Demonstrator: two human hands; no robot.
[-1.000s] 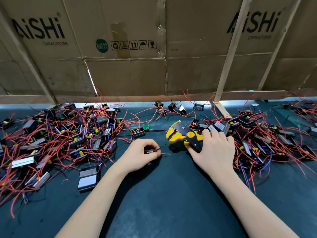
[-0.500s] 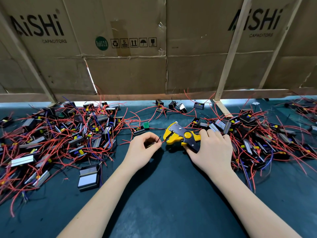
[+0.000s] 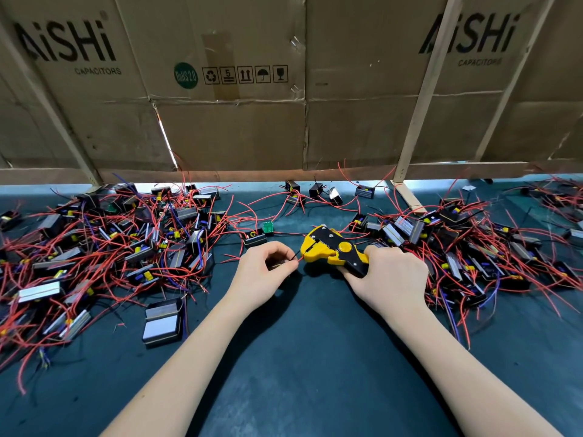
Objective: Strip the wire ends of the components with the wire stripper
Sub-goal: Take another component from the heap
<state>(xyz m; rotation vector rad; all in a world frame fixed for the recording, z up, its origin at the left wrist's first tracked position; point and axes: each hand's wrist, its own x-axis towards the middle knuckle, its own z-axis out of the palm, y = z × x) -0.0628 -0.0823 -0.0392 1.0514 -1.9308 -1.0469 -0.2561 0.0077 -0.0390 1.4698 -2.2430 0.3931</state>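
My right hand (image 3: 389, 274) grips the handles of a yellow and black wire stripper (image 3: 331, 249), whose jaws point left. My left hand (image 3: 263, 274) curls round a small component, mostly hidden in the palm, and pinches its red and black wire ends (image 3: 296, 258). Those wire tips reach the stripper's jaws at the middle of the dark green table (image 3: 299, 357).
A big pile of black components with red wires (image 3: 104, 250) lies to the left, another pile (image 3: 467, 247) to the right. A larger black box part (image 3: 162, 321) sits near my left forearm. A cardboard wall (image 3: 284, 89) with wooden slats closes the back.
My left hand moved up and right, bringing the wire ends from the table to the stripper's jaws. The stripper shifted slightly left and up in my right hand.
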